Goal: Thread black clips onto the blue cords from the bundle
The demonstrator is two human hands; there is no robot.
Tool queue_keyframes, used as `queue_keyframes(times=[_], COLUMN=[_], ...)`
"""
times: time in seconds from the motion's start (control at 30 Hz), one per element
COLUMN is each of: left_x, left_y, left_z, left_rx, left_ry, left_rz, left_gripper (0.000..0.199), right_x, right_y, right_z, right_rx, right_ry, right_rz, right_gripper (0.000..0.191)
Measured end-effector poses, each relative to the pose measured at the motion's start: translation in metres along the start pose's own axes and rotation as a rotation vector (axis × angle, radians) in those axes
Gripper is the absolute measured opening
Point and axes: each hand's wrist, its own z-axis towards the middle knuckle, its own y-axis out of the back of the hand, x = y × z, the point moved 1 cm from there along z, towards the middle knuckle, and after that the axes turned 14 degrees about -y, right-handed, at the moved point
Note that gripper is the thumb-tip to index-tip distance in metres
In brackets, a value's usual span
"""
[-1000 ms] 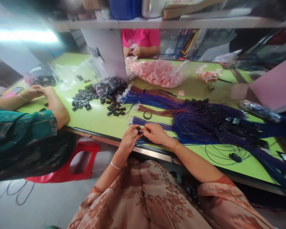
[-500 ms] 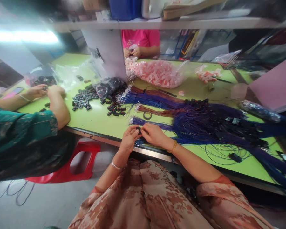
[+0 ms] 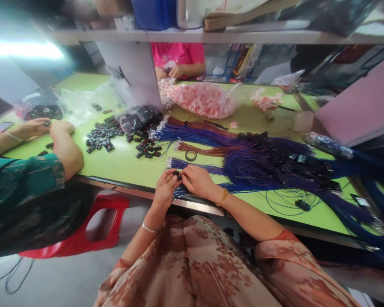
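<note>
Near the front edge of the green table [image 3: 115, 168], my left hand [image 3: 165, 186] pinches a small black connector [image 3: 177, 175] between thumb and fingers. My right hand [image 3: 196, 181] meets it from the right, its fingers closed at the connector's side; what they grip is too small to make out. Just beyond my hands lie purple wires [image 3: 195, 165] with pale tips and a dark tape ring [image 3: 190, 155]. Blue wires [image 3: 243, 187] run along the table behind my right wrist. Loose black connectors [image 3: 147, 149] lie farther left.
A co-worker's arm [image 3: 71, 155] rests at the left, above a red stool [image 3: 112, 226]. Tangled wire bundles [image 3: 259, 164] cover the right side. Behind are a bag of pink pieces [image 3: 208, 100], a divider [image 3: 137, 76] and an overhead shelf [image 3: 185, 36].
The whole view has shifted, so the table and my hands appear farther left. The black connector shows more clearly between my fingers. Both hands remain together.
</note>
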Motion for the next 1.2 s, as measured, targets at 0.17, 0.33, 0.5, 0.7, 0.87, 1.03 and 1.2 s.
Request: queue_keyframes(times=[0.17,0.33,0.5,0.7,0.87,1.03,1.2], left_x=[0.001,0.0,0.004,0.006,0.008,0.013,0.012], left_y=[0.0,-0.004,-0.007,-0.01,-0.005,-0.001,-0.001], left_z=[0.0,-0.002,-0.003,0.007,0.012,0.013,0.012], left_rx=[0.018,0.008,-0.02,-0.008,-0.04,-0.03,-0.03], left_ry=[0.004,0.009,0.013,0.019,0.046,0.063,0.071], left_rz=[0.006,0.011,0.037,-0.032,-0.052,-0.064,-0.058], left_gripper=[0.038,0.038,0.034,0.03,0.028,0.031,0.032], right_x=[-0.004,-0.004,-0.003,-0.045,-0.095,-0.107,-0.104], right_y=[0.005,-0.001,-0.005,0.02,0.022,0.013,0.018], right_z=[0.004,0.004,0.003,0.042,0.076,0.081,0.082], right_rx=[0.059,0.049,0.055,0.042,0.082,0.173,0.088], right_ry=[0.003,-0.015,-0.067,-0.179,-0.488,-0.479,-0.441], right_rz=[0.139,0.197,0.196,0.163,-0.275,-0.339,-0.37], right_gripper=[0.016,0.015,0.013,0.022,0.021,0.024,0.024])
